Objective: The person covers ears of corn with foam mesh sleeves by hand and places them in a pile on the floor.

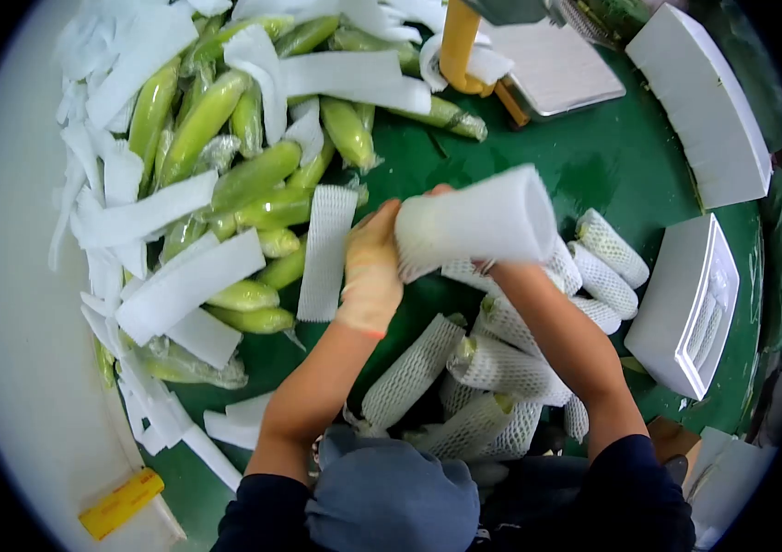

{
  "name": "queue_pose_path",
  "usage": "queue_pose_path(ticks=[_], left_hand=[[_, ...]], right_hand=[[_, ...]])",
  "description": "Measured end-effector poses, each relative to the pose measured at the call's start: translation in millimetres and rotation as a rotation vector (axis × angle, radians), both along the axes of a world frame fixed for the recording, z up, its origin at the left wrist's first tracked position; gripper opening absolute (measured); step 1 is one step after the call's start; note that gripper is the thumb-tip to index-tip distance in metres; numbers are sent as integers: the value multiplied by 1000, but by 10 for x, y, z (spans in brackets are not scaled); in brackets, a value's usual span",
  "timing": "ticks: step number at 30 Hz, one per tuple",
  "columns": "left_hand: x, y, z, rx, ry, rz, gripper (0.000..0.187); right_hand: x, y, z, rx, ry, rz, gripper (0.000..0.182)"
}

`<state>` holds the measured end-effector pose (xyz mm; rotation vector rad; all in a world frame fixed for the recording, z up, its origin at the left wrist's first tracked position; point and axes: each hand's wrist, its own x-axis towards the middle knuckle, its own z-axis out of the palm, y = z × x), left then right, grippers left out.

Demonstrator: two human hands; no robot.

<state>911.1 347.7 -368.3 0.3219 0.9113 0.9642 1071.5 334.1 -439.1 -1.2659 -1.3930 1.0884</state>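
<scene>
A white foam net sleeve (478,221) is held up over the middle of the table, its wide open end facing right. My left hand (372,262), in a pale glove, is closed around the sleeve's left end. Behind the sleeve, my right hand (442,189) grips it too; only its fingertips and wrist show. Whatever is inside the sleeve is hidden. Just left of my left hand lies a flat foam net sleeve (327,253). Below my hands is a pile of sleeved green vegetables (510,373), their green ends poking out.
Long green vegetables (266,179) in clear film are heaped at left, strewn with flat foam sleeves (193,285). A scale (556,69) stands at the back beside a yellow post (458,46). White foam boxes (671,308) line the right. A yellow roll (121,503) lies at lower left.
</scene>
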Motion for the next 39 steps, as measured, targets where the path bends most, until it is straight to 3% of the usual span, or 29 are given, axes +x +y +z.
queue_pose_path(ticks=[1,2,4,5,7,9,10,12,14,16,18,20,21,23,25,28,29,31,32,33,34,35,36,38,39], left_hand=[[-174,-84,7,-87,154,12,23],[-294,-128,5,-168,305,25,22],[-447,-163,-369,-191,337,84,24],[-485,-93,-763,190,540,29,26],[-427,88,-1141,532,879,-91,30],[-290,312,-1386,536,1178,-283,23],[-245,411,-1523,594,1333,-415,17],[-227,410,-1655,253,714,-16,28],[-443,-33,-1159,847,985,-303,27],[-627,-734,-1743,1166,1247,-240,41],[-657,-1276,-1361,824,978,-244,27],[-921,-1334,122,653,1070,-792,25],[-1044,-1402,90,633,1067,-815,28],[-1232,-1565,64,615,1070,-859,31],[-1335,-1610,74,925,909,-891,40],[-1222,-1800,127,1044,652,-1120,52],[-1253,-1776,56,1046,655,-1120,52],[-1314,-1653,-75,1063,521,-1092,50],[-1399,-1461,-54,1171,715,-858,44],[-1512,-1231,50,1072,907,-719,32],[-1643,-981,-50,1239,1160,-458,21],[-1762,-813,-108,905,988,-186,14],[-1874,-622,-6,606,913,-67,12],[-1968,-355,44,400,760,84,18],[-1925,-219,-82,451,730,-16,21]], right_hand=[[-274,-198,164,28,-345,9,11],[-393,-226,-101,73,-155,1,9],[-632,-279,-619,174,226,18,10],[-567,-167,-894,88,330,32,8],[-539,-3,-1073,-2,427,48,9],[-440,144,-1051,-97,78,-197,21],[-418,203,-1064,-72,30,-209,24],[-373,319,-1088,-25,-66,-236,29],[-582,-45,-55,-744,493,-26,33],[-628,-415,233,-728,389,150,39],[-691,-989,547,-575,131,294,42],[-658,-1276,1052,-307,-401,615,48],[-649,-1277,1069,-314,-394,627,48],[-671,-1232,1073,-324,-738,917,56],[-831,-855,728,-52,-840,219,66],[-966,-7,187,-249,-860,-289,58],[-981,118,79,-247,-858,-290,58],[-1001,250,-38,-330,-415,-223,46],[-971,238,7,-328,-419,-224,46],[-884,173,112,-212,-254,-246,37],[-773,76,227,-105,-91,-264,27],[-647,-17,364,-131,76,-277,22],[-520,-80,500,-145,248,-293,18],[-351,-169,598,-190,496,-237,19],[-452,-153,586,-215,483,-232,20]])
